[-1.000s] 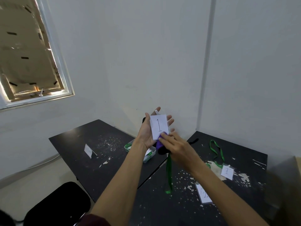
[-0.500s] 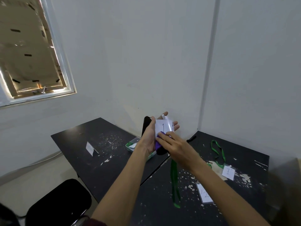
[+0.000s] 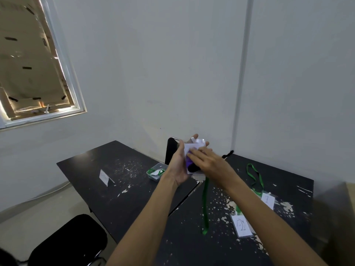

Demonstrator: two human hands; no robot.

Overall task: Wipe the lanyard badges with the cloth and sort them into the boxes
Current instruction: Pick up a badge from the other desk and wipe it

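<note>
The right hand (image 3: 209, 164), fingers flat, had pushed the purple cloth (image 3: 189, 161) up the white card badge (image 3: 190, 147) gripped by the left hand (image 3: 178, 164), so wiping was underway.
</note>
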